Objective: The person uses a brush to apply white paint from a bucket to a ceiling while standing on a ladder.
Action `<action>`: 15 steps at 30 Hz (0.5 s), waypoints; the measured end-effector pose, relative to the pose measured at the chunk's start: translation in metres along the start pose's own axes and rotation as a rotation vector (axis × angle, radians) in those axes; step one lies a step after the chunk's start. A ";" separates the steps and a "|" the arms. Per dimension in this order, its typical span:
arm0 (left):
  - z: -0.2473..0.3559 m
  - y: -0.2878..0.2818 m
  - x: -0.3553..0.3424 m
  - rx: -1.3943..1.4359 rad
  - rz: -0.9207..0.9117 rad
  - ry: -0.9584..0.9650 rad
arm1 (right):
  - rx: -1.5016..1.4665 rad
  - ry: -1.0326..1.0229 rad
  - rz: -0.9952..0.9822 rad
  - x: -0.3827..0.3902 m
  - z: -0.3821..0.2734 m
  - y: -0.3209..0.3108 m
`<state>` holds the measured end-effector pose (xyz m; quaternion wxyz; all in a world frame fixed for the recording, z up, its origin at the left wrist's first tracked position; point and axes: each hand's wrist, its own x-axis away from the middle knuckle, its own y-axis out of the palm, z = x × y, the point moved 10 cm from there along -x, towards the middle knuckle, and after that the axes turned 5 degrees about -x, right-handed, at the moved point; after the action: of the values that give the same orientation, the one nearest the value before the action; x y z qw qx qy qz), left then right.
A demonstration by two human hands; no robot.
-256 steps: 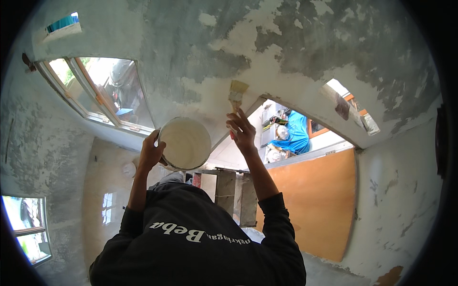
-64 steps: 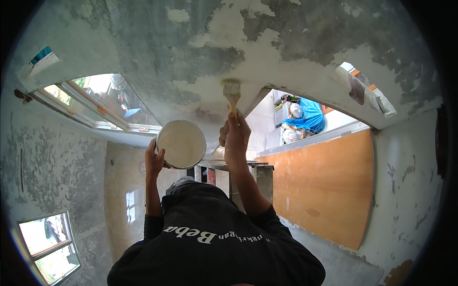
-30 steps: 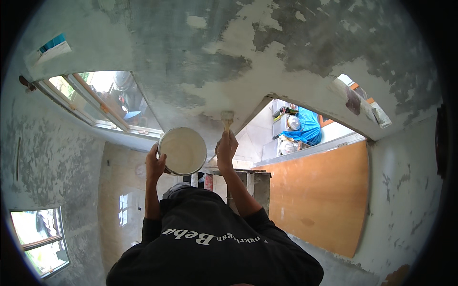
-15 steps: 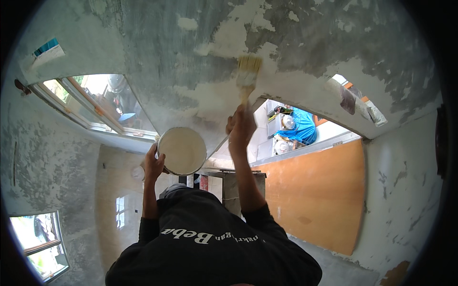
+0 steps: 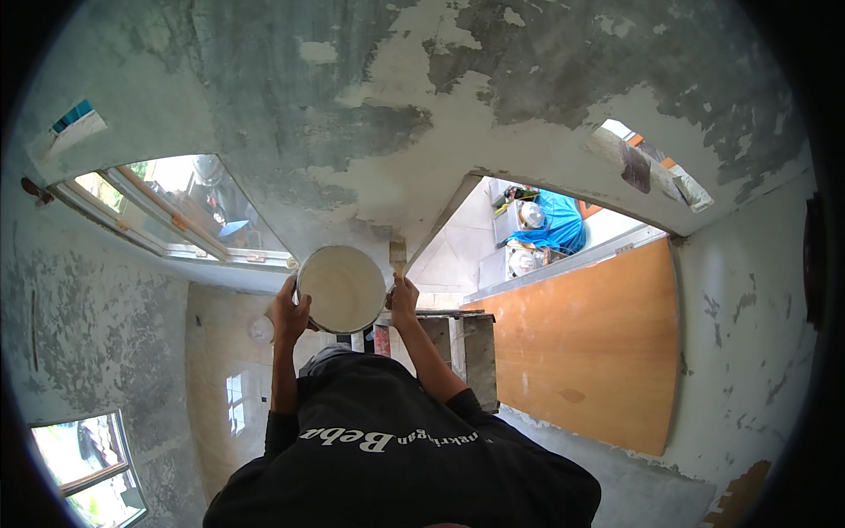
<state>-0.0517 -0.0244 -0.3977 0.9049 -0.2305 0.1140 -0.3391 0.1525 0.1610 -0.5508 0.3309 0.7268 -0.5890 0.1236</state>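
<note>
A round bucket (image 5: 341, 289) holding pale, cream-coloured paint is gripped at its left rim by my left hand (image 5: 290, 313). My right hand (image 5: 403, 301) is wrapped round the handle of a flat paintbrush (image 5: 399, 256), low and just right of the bucket, bristles pointing up. The brush is beside the bucket's rim, not in the paint; whether it touches the wall behind cannot be made out. Ahead rises a grey plaster wall (image 5: 290, 106) with pale, patchy coating.
A window (image 5: 189, 207) opens at the left and a doorway (image 5: 449, 242) at the right, with an orange-brown door (image 5: 590, 343) beside it. Beyond lies a blue tarp (image 5: 559, 222). Below me stands a ladder (image 5: 457, 343); a white container (image 5: 260, 329) is on the floor.
My right hand has brought the paintbrush down and left from the upper wall to beside the bucket. The bucket stays in my left hand; the view has shifted slightly.
</note>
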 end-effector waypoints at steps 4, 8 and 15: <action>0.005 0.000 -0.001 0.079 0.025 0.088 | 0.045 -0.030 0.029 -0.007 -0.020 0.000; 0.011 0.001 -0.003 0.070 -0.033 0.067 | -0.084 -0.132 0.001 0.033 -0.093 0.031; 0.010 0.005 -0.008 0.107 -0.043 0.030 | -0.110 -0.436 -0.306 0.142 -0.217 0.093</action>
<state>-0.0510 -0.0122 -0.3913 0.9067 -0.1790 0.1045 -0.3673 0.1504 0.1792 -0.2758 0.2500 0.7976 -0.5357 -0.1196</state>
